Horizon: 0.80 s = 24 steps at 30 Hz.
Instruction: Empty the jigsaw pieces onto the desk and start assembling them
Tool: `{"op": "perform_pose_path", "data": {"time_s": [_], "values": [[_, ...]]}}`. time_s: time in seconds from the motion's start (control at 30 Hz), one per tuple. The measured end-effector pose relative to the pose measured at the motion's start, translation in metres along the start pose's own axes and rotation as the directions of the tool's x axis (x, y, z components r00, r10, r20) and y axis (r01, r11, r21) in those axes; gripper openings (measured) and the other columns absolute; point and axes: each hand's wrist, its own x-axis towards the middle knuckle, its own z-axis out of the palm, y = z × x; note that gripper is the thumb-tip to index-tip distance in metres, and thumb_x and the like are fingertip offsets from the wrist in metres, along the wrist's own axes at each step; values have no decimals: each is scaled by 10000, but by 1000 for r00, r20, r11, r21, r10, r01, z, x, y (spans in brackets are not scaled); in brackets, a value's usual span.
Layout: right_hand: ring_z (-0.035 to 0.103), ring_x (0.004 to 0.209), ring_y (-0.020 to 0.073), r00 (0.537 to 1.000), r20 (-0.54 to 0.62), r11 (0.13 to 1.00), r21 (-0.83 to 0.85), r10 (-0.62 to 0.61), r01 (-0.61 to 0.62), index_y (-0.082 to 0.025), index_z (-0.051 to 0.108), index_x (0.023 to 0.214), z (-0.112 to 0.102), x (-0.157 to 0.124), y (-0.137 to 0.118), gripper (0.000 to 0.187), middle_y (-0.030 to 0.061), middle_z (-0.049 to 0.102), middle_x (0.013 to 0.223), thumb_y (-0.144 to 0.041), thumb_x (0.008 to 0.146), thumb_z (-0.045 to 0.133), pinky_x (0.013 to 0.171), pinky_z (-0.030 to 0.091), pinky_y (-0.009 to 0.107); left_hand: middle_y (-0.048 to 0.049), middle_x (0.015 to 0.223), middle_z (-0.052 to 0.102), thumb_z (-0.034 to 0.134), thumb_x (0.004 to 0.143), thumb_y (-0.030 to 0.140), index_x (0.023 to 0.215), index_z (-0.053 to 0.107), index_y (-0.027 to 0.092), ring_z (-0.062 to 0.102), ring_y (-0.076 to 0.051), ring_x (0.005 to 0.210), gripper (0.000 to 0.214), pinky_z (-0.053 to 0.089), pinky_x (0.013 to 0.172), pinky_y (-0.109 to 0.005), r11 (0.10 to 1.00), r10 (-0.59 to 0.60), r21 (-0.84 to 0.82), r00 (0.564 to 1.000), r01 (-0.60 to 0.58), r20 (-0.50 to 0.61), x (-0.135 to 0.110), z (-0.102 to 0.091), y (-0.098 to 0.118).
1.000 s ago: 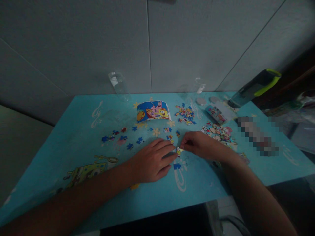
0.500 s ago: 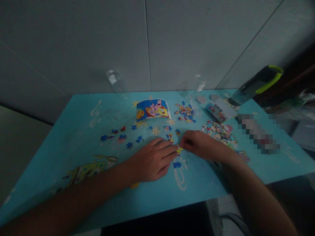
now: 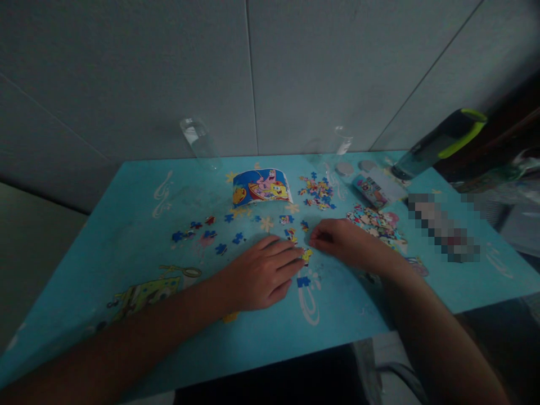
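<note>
My left hand [image 3: 270, 273] lies palm down on the table, its fingers stretched to the right. Its fingertips touch or lie just beside a yellow jigsaw piece [image 3: 307, 256]. My right hand [image 3: 333, 239] is closed, with thumb and fingers curled together a little to the right of that piece. Whether anything is in its pinch is hidden. Nearer to me sits a blue jigsaw piece [image 3: 303, 282]. Beyond the fingers are a small blue-and-yellow piece [image 3: 304, 226] and a blue piece with a face [image 3: 286, 219]. Several loose blue pieces [image 3: 221, 248] lie beyond my left hand.
A curled picture card [image 3: 261, 187] stands at the back. Right of it is a heap of pieces [image 3: 316, 192]; a larger heap [image 3: 373, 222] lies beyond my right forearm. Two clear tubes [image 3: 201, 145], a small box [image 3: 371, 190], round lids [image 3: 345, 169] and a bottle [image 3: 439, 143] line the far side.
My right hand has drawn slightly back from the yellow piece, leaving it on the table with a gap between. My left hand has stayed almost still.
</note>
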Motion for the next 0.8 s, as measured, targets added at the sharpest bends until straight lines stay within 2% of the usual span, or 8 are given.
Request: {"op": "perform_pose_path", "data": {"time_s": [0.2,0.33,0.6,0.8], "values": [[643,699,159,1000,7,999,32,18,-18,-235,737,905,-10,-2,8,128,9,738,827,-303,898,629,655,462,271,-100,1390,593,565,938,247,1341,579,174,511,-276,1313,410,383,1137,-493,1000,-12,-4,1000,12,-1,1,-2,1],[648,713,158,998,43,997,73,-38,35,-238,735,925,-8,-3,7,119,0,732,834,-284,902,628,680,480,272,-123,1370,592,551,947,248,1335,580,156,512,-285,1301,400,383,1133,-503,1000,-3,0,1000,3,10,1,-3,1],[642,688,149,994,92,996,76,-54,47,-242,739,955,-4,-2,11,116,-11,727,816,-232,872,659,670,477,267,-129,1355,593,516,974,260,1345,570,145,509,-287,1295,393,389,1123,-505,1000,7,5,1000,-7,21,1,-3,0],[643,703,148,991,101,993,88,-93,84,-237,732,995,-5,-3,4,130,-3,717,821,-241,896,649,679,470,263,-129,1347,602,534,959,250,1360,557,143,513,-284,1292,416,391,1125,-499,1000,16,10,1000,-16,5,1,-3,0]]}}
